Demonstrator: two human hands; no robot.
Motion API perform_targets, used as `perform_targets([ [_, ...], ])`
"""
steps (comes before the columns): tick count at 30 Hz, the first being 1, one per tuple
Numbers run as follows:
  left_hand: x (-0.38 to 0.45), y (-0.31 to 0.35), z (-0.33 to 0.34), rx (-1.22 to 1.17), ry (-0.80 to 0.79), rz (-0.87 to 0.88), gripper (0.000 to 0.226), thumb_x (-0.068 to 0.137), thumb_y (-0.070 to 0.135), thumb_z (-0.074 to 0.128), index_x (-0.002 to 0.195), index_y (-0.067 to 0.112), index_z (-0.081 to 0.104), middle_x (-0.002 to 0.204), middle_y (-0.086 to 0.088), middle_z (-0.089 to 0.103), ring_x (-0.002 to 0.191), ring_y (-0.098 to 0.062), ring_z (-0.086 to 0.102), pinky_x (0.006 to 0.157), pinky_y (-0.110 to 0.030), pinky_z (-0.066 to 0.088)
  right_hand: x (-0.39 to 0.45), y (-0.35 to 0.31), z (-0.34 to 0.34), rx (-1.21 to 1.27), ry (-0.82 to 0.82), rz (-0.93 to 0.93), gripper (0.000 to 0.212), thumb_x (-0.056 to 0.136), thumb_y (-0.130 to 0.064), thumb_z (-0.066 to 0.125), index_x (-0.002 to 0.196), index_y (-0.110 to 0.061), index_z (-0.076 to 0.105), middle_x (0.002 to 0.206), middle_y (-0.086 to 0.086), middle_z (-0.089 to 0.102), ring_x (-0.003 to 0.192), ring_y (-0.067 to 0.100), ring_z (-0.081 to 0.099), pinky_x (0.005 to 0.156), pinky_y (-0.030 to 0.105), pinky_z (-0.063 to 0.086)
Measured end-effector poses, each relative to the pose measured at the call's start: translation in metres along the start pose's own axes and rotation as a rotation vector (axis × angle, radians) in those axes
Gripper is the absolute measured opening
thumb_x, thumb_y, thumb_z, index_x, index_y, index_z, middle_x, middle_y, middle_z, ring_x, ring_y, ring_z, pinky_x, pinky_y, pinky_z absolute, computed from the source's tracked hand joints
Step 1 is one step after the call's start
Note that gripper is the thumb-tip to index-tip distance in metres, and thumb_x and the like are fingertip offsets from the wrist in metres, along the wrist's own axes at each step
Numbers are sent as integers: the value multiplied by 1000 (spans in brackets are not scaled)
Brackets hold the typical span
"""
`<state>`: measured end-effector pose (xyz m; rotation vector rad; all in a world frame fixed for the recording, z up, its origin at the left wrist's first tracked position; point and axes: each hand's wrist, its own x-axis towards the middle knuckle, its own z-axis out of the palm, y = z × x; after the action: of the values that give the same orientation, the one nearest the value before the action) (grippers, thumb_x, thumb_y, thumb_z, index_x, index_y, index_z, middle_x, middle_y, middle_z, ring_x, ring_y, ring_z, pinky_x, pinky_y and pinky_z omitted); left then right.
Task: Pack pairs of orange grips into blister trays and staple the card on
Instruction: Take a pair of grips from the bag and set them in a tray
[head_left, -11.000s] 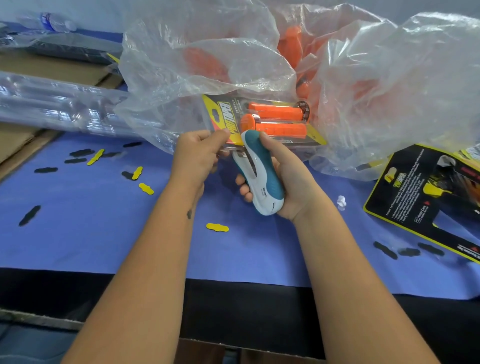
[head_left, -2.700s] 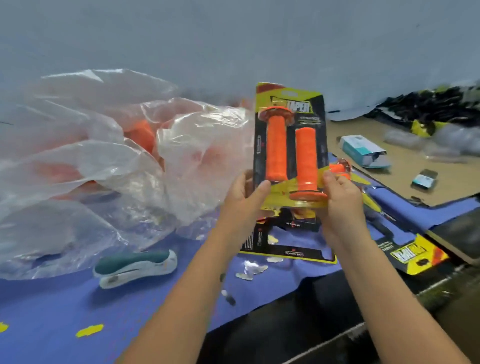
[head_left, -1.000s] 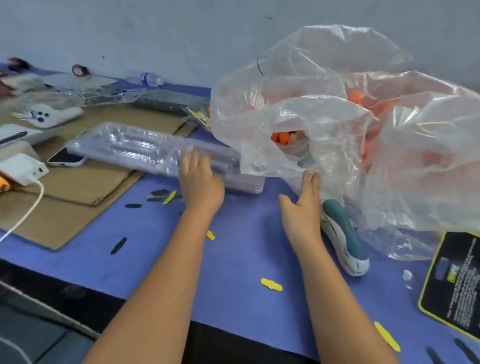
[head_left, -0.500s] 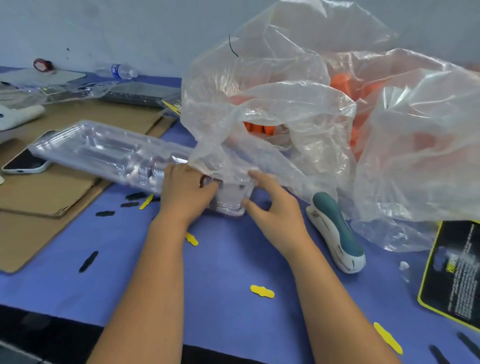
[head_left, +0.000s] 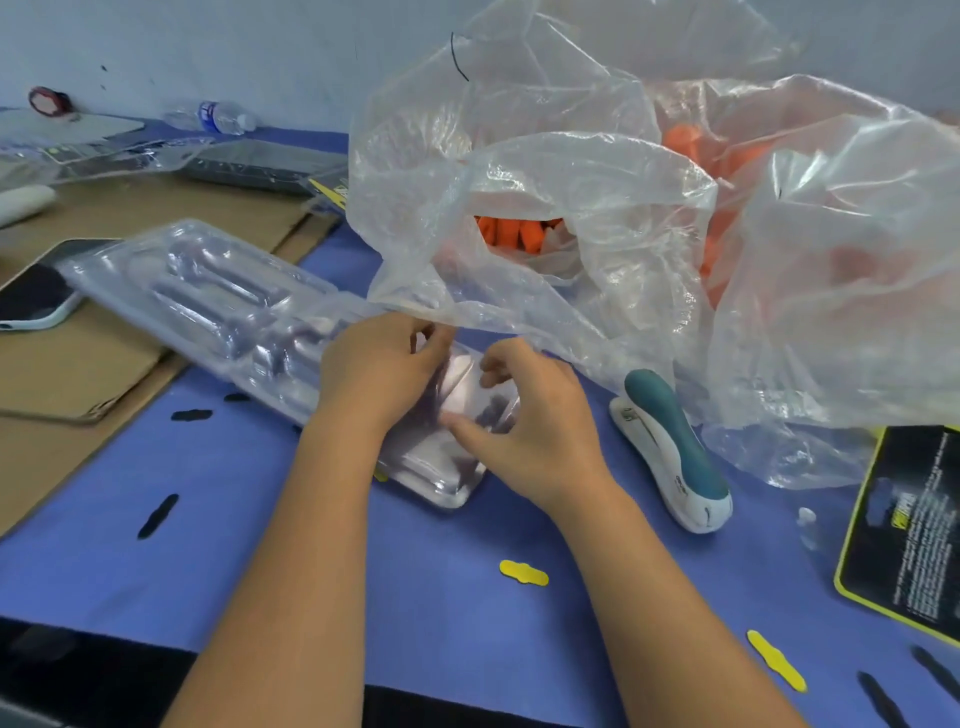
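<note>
Clear moulded plastic blister trays (head_left: 218, 301), nested in a long stack, lie slantwise across the blue tabletop (head_left: 457, 613), far end over the brown cardboard sheet (head_left: 78, 364) at the left edge, near end toward the middle. Left hand (head_left: 379, 369): fingers curled on the stack's near end. Right hand (head_left: 530, 421): thumb and fingertips pinching the tray rim at that end; whether a single tray is parting from the stack is hard to tell through the glare. Orange ribbed rubber grips (head_left: 514, 234): loose inside a large crumpled clear plastic bag (head_left: 597, 208) toward the tabletop's far edge, visible through its opening. White and teal handheld stapler (head_left: 670, 447): lying just right of the right hand, against the bag's lower folds. Black card with yellow border (head_left: 904, 530): flat at the right edge. Small yellow and black punched cardboard slugs (head_left: 523, 572): scattered along the near edge. Dark smartphone (head_left: 31, 296): on the cardboard, left edge. Clear water bottle (head_left: 221, 115): lying at the far edge.
</note>
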<state>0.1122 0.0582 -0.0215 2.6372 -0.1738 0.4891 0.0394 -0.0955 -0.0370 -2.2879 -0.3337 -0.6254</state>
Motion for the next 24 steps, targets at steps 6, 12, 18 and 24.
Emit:
perform_targets([
  [6, -1, 5, -5, -24, 21, 8, 46, 101, 41, 36, 80, 15, 68, 74, -5, 66, 77, -28, 58, 68, -36, 43, -5, -6, 3, -101, -304, -17, 60, 61, -66, 77, 103, -27, 61, 120, -14, 51, 120, 7, 42, 114, 43, 19],
  [12, -2, 1, -5, -214, -74, 83, 27, 91, 36, 52, 75, 21, 67, 73, -1, 65, 79, -27, 61, 66, -36, 44, 3, 7, -3, -51, -170, 189, 49, 69, -52, 76, 109, -25, 65, 119, -11, 57, 119, 10, 48, 110, 37, 29],
  [18, 1, -14, 0, -39, -118, 144, 34, 88, 30, 64, 119, 17, 65, 126, -11, 62, 121, -33, 47, 101, -37, 36, 3, 25, -7, 145, -21, 389, 37, 82, -31, 69, 118, -31, 62, 113, -22, 59, 109, 2, 54, 77, 3, 34],
  [24, 4, -14, -8, -380, -180, 110, 36, 82, 7, 71, 108, 32, 73, 103, 4, 74, 101, -10, 66, 95, -27, 49, 3, 19, -9, 395, -17, 407, 69, 86, -37, 68, 146, -44, 34, 144, -33, 40, 131, -12, 35, 104, 13, 28],
])
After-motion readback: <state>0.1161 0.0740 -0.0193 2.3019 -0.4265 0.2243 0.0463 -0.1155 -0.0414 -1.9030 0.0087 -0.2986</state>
